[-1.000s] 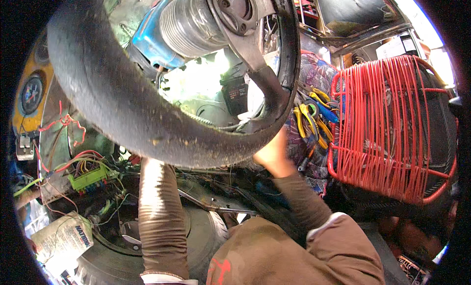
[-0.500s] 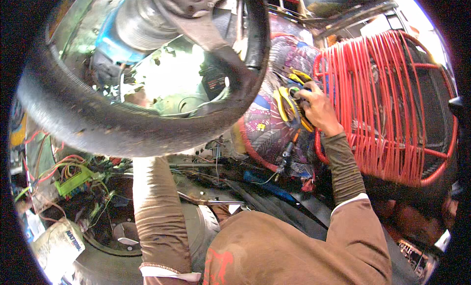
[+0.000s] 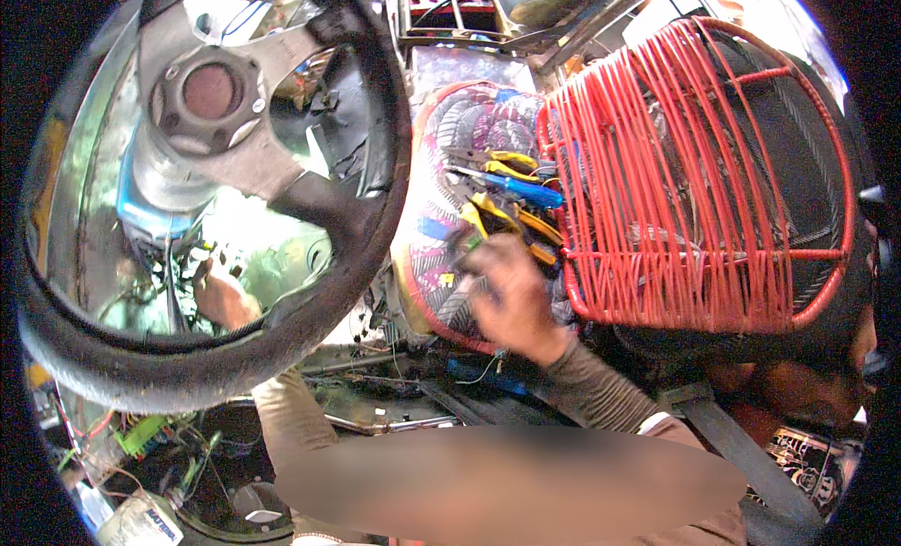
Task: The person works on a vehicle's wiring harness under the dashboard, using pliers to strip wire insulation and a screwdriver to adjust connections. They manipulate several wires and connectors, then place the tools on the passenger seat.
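Note:
Through the lower part of the steering wheel (image 3: 310,344) I see my left hand (image 3: 225,297), its fingers bent in beside dark wires (image 3: 174,288) under the column. What those fingers pinch is too small to make out. My right hand (image 3: 514,302) is over the patterned cushion (image 3: 450,208), blurred by motion, its fingers closed round a small dark and green thing (image 3: 466,249) whose kind is unclear. Just beyond it, on the cushion, lie yellow-handled pliers (image 3: 514,161), a blue-handled tool (image 3: 526,189) and more yellow-and-black-handled tools (image 3: 535,225).
At the right stands a seat frame (image 3: 694,189) wound with red cord. Coloured wires and a green connector block (image 3: 145,433) hang at the lower left, above a pale box (image 3: 141,522). A dark strap (image 3: 741,452) runs along the lower right.
My right hand has come away from the pliers, nearer to me, with the small dark and green thing. The view has shifted, and my left hand now shows more plainly through the wheel.

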### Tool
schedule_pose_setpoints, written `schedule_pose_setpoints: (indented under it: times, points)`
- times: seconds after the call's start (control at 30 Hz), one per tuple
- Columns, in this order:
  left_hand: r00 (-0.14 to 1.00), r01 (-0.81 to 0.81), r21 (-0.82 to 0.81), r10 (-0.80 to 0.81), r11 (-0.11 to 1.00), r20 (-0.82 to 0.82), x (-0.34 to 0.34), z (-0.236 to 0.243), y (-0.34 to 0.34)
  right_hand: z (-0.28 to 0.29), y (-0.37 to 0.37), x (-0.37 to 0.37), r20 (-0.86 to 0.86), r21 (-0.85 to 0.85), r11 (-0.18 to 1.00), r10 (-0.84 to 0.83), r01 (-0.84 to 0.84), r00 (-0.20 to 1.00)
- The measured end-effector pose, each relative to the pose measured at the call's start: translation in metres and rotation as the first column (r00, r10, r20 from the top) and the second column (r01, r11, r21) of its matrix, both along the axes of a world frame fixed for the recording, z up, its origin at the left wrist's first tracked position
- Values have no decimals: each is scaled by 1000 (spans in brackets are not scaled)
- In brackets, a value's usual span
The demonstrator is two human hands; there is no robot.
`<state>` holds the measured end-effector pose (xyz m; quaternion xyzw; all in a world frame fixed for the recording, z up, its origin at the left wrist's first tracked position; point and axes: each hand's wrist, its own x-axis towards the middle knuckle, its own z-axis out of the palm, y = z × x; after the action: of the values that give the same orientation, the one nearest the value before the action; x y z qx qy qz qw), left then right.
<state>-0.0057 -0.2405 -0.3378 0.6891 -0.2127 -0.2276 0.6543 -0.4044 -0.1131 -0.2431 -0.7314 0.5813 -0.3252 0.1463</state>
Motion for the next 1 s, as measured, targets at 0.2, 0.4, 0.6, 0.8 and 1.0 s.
schedule_pose_setpoints:
  times: [0.2, 0.4, 0.6, 0.8, 1.0]
  points:
    - [966, 149, -77, -162, 986, -203, 5, 49, 28, -17, 1, 45, -96, 7, 999, -43, 44, 994]
    - [836, 153, 351, -310, 924, 453, -8, -13, 17, -32, -26, -28, -474, -133, 986, -153, 101, 867]
    - [412, -283, 493, -360, 823, 837, -35, -71, -5, -19, -11, -102, -572, 0, 951, -255, 310, 780]
    - [903, -65, 205, -29, 977, 429, -52, -83, -39, 34, 13, -18, -185, -152, 973, -200, 174, 962]
    - [690, -27, 239, -155, 971, 707, -46, -95, -47, 80, 32, 81, -326, -53, 933, 321, -356, 889]
